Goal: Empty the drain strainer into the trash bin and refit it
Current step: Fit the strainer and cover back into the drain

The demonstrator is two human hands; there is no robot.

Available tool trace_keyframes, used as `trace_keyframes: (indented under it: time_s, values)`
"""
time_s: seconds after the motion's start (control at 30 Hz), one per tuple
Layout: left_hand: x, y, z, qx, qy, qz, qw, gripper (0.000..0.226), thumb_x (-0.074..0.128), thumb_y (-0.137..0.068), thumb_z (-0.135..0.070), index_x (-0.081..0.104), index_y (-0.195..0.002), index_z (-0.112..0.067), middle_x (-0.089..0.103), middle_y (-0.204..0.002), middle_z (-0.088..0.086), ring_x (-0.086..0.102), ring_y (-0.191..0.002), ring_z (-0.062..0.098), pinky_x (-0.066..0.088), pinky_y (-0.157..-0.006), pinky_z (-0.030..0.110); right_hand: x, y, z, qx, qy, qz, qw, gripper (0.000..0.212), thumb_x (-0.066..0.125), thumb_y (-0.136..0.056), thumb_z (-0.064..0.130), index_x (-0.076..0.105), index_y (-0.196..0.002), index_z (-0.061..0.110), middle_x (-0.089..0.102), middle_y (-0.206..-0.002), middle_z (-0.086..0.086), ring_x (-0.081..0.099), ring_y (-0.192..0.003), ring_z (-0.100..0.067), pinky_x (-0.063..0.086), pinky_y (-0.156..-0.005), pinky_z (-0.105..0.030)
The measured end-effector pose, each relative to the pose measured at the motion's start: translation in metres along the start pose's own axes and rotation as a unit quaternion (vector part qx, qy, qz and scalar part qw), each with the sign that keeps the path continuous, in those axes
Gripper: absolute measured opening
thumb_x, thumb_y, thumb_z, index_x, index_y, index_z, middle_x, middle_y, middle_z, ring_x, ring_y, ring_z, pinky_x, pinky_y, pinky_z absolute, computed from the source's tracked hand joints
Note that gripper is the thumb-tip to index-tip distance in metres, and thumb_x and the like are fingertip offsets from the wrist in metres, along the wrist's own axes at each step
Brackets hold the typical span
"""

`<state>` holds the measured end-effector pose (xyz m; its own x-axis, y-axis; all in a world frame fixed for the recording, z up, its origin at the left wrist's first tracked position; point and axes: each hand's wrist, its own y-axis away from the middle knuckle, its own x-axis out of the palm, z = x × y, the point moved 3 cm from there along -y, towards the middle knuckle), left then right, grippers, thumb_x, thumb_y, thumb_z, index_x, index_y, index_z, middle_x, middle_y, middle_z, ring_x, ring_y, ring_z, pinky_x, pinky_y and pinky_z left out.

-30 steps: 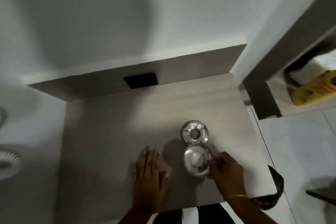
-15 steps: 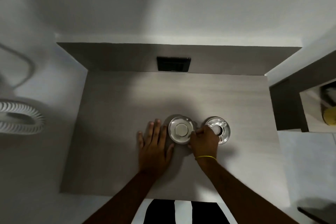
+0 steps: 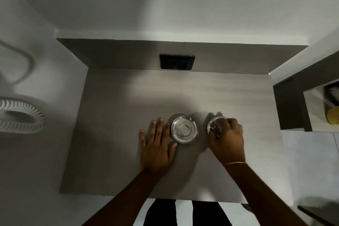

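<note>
Currently: left hand point(image 3: 156, 145) flat, open on counter point(image 3: 113, 134) beside drain body w/ stopper point(image 3: 185, 129). Right hand point(image 3: 226, 136) closed round strainer point(image 3: 212, 124), at counter level just right. Advice: lift level, keep debris inside; trash bin not seen.

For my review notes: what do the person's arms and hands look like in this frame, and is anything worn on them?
Both forearms are bare, with no sleeves in view and no gloves. The left hand carries no ring, watch or band that shows. The right hand has a thin yellow band around its wrist. The fingers show short, plain nails on the left; those on the right are too dim to judge.
</note>
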<state>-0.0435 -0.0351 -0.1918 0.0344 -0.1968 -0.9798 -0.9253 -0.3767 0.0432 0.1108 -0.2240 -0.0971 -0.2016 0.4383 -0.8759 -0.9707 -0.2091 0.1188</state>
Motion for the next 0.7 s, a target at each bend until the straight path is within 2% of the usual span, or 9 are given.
trace_keyframes:
  time_s: [0.07,0.13,0.2,0.33,0.43,0.53,0.63,0.7]
  values:
    - [-0.001,0.0,0.0,0.0,0.001,-0.002,1.0,0.075,0.042,-0.106,-0.058,0.032,-0.171,-0.02,0.022,-0.182,0.009,0.016,-0.169,0.031,0.019,-0.129,0.071,0.0,-0.005,-0.008,-0.007,0.084,0.09,0.992,0.072,0.084,-0.076,0.028,0.058,-0.141,0.012,0.052,-0.144,-0.019,0.051,-0.129,-0.047,0.053,-0.099,-0.056]
    - [-0.001,0.001,-0.001,0.001,0.003,-0.007,1.0,0.075,0.043,-0.107,-0.057,0.033,-0.171,-0.02,0.023,-0.182,0.009,0.017,-0.169,0.032,0.019,-0.129,0.071,0.0,-0.005,-0.008,-0.005,0.123,0.147,0.981,0.091,0.082,-0.073,0.036,0.044,-0.154,0.023,0.04,-0.157,-0.01,0.043,-0.139,-0.042,0.054,-0.099,-0.058]
    - [-0.002,0.001,-0.001,-0.001,0.005,-0.012,1.0,0.074,0.043,-0.107,-0.057,0.034,-0.17,-0.019,0.025,-0.182,0.01,0.018,-0.169,0.032,0.019,-0.129,0.071,-0.001,-0.007,-0.006,-0.018,0.128,0.159,0.979,0.094,0.08,-0.072,0.036,0.041,-0.157,0.03,0.039,-0.158,-0.008,0.044,-0.137,-0.042,0.056,-0.094,-0.058]
    - [-0.004,0.002,-0.002,0.002,0.001,-0.016,1.0,0.074,0.044,-0.107,-0.055,0.037,-0.169,-0.017,0.027,-0.181,0.012,0.02,-0.168,0.034,0.021,-0.128,0.071,0.001,-0.011,-0.004,-0.052,0.149,0.162,0.974,0.097,0.078,-0.067,0.037,0.041,-0.156,0.026,0.046,-0.148,-0.016,0.051,-0.121,-0.05,0.058,-0.092,-0.057]
    - [-0.004,0.002,-0.002,0.003,0.003,-0.02,1.0,0.074,0.044,-0.107,-0.056,0.036,-0.17,-0.017,0.026,-0.181,0.012,0.02,-0.168,0.034,0.02,-0.128,0.071,-0.002,-0.015,-0.001,-0.06,0.157,0.177,0.97,0.105,0.078,-0.066,0.047,0.036,-0.159,0.024,0.047,-0.143,-0.02,0.052,-0.117,-0.049,0.055,-0.098,-0.054]
    - [-0.003,0.001,-0.001,0.002,0.004,-0.015,1.0,0.076,0.044,-0.107,-0.056,0.032,-0.171,-0.018,0.023,-0.182,0.011,0.016,-0.169,0.032,0.019,-0.129,0.071,-0.008,-0.02,0.007,-0.053,0.115,0.169,0.977,0.109,0.078,-0.068,0.056,0.032,-0.16,0.023,0.049,-0.14,-0.02,0.053,-0.117,-0.048,0.049,-0.106,-0.053]
    - [-0.002,0.001,-0.001,-0.001,0.001,-0.001,1.0,0.078,0.045,-0.106,-0.058,0.03,-0.172,-0.019,0.019,-0.183,0.011,0.012,-0.17,0.032,0.015,-0.13,0.071,-0.005,-0.014,0.031,-0.085,0.075,0.161,0.981,0.104,0.075,-0.066,0.064,0.035,-0.155,0.026,0.052,-0.134,-0.015,0.054,-0.115,-0.042,0.05,-0.103,-0.05]
    - [-0.002,0.001,0.0,0.0,0.006,0.009,1.0,0.078,0.044,-0.106,-0.058,0.028,-0.172,-0.02,0.017,-0.183,0.011,0.01,-0.17,0.033,0.014,-0.13,0.072,0.004,-0.005,0.052,-0.127,0.091,0.177,0.972,0.098,0.071,-0.066,0.064,0.042,-0.152,0.025,0.053,-0.133,-0.013,0.053,-0.118,-0.04,0.049,-0.103,-0.045]
